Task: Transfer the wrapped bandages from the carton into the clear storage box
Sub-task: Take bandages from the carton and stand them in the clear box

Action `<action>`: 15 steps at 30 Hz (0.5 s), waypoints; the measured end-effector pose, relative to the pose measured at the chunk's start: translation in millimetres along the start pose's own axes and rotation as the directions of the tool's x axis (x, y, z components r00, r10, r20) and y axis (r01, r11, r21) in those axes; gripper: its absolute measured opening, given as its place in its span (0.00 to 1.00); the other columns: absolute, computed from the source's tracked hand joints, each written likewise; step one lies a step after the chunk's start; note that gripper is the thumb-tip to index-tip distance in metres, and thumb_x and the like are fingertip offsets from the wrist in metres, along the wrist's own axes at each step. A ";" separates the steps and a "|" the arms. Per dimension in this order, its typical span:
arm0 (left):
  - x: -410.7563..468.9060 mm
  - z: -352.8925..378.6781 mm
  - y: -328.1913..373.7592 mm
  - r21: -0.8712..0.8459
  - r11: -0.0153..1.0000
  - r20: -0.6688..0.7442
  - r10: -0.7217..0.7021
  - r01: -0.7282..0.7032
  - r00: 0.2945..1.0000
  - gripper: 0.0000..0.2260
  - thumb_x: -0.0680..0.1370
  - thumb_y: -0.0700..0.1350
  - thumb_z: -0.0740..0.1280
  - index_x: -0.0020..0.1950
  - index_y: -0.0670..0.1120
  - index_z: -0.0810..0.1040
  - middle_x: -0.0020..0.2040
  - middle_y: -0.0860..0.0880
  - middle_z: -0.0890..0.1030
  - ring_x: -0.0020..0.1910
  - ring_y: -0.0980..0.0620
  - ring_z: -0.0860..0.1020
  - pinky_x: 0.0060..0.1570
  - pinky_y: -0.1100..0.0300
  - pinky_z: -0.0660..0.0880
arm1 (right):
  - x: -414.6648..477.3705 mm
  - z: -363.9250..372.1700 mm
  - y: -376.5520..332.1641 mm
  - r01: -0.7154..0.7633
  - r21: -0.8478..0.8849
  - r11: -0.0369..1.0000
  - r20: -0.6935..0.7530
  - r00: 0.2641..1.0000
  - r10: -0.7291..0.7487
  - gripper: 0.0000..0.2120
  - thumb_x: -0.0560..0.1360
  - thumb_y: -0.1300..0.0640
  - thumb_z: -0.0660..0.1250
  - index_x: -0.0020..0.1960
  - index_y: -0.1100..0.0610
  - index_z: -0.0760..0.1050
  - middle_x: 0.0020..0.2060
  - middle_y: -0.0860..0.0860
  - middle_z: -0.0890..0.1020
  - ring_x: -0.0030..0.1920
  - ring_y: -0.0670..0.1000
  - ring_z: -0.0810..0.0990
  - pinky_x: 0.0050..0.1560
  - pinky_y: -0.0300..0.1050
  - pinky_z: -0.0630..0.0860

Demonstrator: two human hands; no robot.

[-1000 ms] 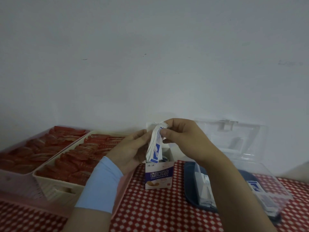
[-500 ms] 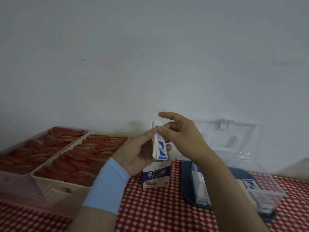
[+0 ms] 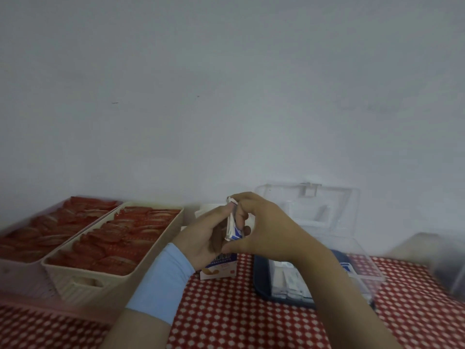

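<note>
Bandages: your wrapped bandages (image 3: 232,224) were bunched upright between both hands, above the carton (image 3: 218,267).
Left hand: your left hand (image 3: 203,235) had fingers curled against the bundle from 9 o'clock.
Right hand: your right hand (image 3: 261,227) had fingertips clamped together on its top and side.
Risk: loose wrappers could have slid out of the bundle's bottom, I judge, since only its upper part was pinched.
Room: the clear storage box (image 3: 362,260) lay open at 3 o'clock, lid raised behind; the cream tray (image 3: 83,278) crowded 9 o'clock.
</note>
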State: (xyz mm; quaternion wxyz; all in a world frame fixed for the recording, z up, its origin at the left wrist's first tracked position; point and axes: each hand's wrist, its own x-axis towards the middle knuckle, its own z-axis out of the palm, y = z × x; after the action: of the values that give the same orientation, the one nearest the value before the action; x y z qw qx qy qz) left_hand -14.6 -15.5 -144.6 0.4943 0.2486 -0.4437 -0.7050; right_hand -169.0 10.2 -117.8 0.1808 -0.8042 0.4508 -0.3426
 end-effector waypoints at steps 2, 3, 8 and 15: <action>-4.9 7.2 -5.1 -0.024 1.000 0.010 0.001 0.000 1.000 0.11 0.77 0.46 0.66 0.51 0.40 0.84 0.46 0.41 0.81 0.45 0.47 0.81 0.42 0.56 0.82 | -6.5 -4.5 0.7 0.023 0.000 1.000 -0.005 1.000 -0.023 0.19 0.61 0.55 0.83 0.38 0.57 0.73 0.58 0.40 0.76 0.52 0.40 0.79 0.48 0.31 0.75; -7.2 11.0 -7.6 -0.032 0.999 0.019 -0.003 0.004 1.000 0.11 0.75 0.46 0.67 0.48 0.41 0.85 0.46 0.41 0.81 0.46 0.47 0.81 0.42 0.57 0.82 | -10.7 -7.0 0.1 0.033 -0.005 0.999 -0.003 0.999 -0.033 0.19 0.61 0.55 0.83 0.38 0.57 0.73 0.58 0.40 0.76 0.52 0.40 0.79 0.47 0.30 0.74; -14.8 28.1 -19.8 -0.090 0.996 0.023 -0.026 0.028 0.999 0.10 0.72 0.44 0.67 0.42 0.43 0.88 0.45 0.42 0.84 0.44 0.48 0.83 0.39 0.57 0.82 | -26.8 -21.1 -0.2 0.007 -0.009 1.000 0.001 1.000 -0.007 0.19 0.60 0.54 0.83 0.36 0.54 0.72 0.56 0.40 0.77 0.53 0.38 0.79 0.47 0.29 0.73; -12.0 59.5 -21.4 0.083 0.992 0.088 -0.098 0.091 0.991 0.18 0.77 0.49 0.65 0.62 0.38 0.76 0.52 0.41 0.82 0.49 0.48 0.83 0.50 0.54 0.79 | -50.6 -57.0 -1.9 -0.072 -0.018 0.997 0.058 0.996 0.073 0.21 0.59 0.49 0.83 0.37 0.52 0.72 0.49 0.43 0.79 0.50 0.45 0.80 0.54 0.50 0.81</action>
State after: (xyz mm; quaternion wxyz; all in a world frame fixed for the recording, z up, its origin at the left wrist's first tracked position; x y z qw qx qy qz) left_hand -67.1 20.6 -135.7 0.4291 0.2559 -0.4812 -0.7202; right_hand -226.6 55.1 -96.4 0.1996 -0.7985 0.4770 -0.3084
